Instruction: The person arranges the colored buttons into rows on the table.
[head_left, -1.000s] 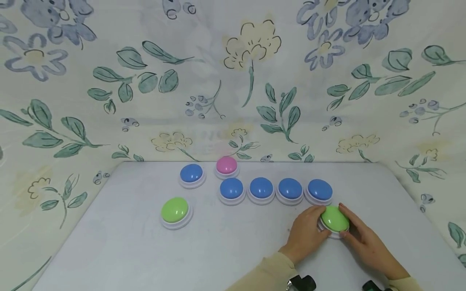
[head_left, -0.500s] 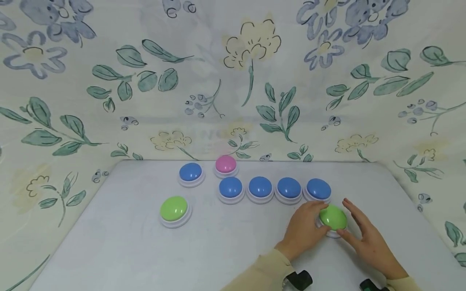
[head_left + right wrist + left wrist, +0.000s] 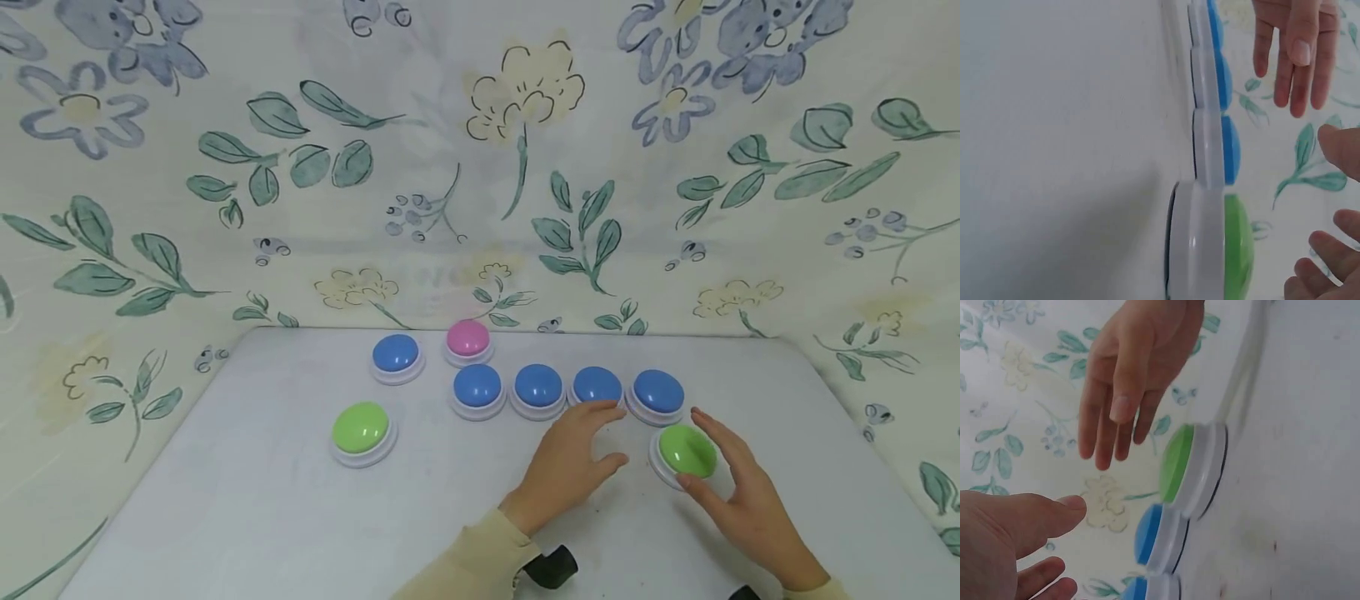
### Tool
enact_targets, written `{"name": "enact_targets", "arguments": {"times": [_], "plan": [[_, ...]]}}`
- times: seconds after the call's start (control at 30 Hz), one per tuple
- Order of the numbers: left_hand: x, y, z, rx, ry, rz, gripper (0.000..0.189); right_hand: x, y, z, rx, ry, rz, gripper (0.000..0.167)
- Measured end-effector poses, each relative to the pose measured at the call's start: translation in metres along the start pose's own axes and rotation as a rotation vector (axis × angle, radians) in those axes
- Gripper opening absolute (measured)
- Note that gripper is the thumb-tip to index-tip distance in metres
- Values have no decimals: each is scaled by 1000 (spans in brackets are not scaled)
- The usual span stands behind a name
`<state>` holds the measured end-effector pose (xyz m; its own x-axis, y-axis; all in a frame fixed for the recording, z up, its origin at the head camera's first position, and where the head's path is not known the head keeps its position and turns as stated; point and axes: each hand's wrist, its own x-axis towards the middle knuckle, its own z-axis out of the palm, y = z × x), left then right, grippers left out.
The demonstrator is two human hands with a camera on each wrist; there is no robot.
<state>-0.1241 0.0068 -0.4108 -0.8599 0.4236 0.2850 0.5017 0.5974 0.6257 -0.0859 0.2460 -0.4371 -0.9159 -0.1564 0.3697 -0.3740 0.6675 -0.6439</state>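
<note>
A green dome button on a white round base sits on the white table, just in front of the rightmost blue button. My right hand hovers over its right side, fingers spread; in the right wrist view the fingers are raised off the dome. To the left, my left hand is held in the air with nothing in it, thumb and fingers apart. Its fingertips overlap another blue button in the head view. In the left wrist view, the green button rests flat with a gap to both hands.
Two more blue buttons continue the row leftward. Behind them stands a pink button, with a separate blue button to its left. Another green button lies farther left. A floral cloth hangs behind the table.
My left hand has let go of the right-hand green button and moved left. My right hand has loosened from its side and stays close by. The button sits in nearly the same place.
</note>
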Motion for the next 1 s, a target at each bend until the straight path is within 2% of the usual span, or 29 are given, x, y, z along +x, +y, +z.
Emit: {"name": "enact_targets", "arguments": {"times": [0.1,0.37,0.63,1.0], "plan": [[-8,-6,-13,6,17,1,49,2,-6,5,-8,-6,-42,85],[-23,-21,-39,48,22,-30,49,12,-29,25,-17,-75,-64,82],[-37,-35,-64,41,94,-47,49,23,-48,48,34,-98,-182,75],[-58,-55,-94,88,190,-134,51,39,-77,80,120,-195,-197,71]]}}
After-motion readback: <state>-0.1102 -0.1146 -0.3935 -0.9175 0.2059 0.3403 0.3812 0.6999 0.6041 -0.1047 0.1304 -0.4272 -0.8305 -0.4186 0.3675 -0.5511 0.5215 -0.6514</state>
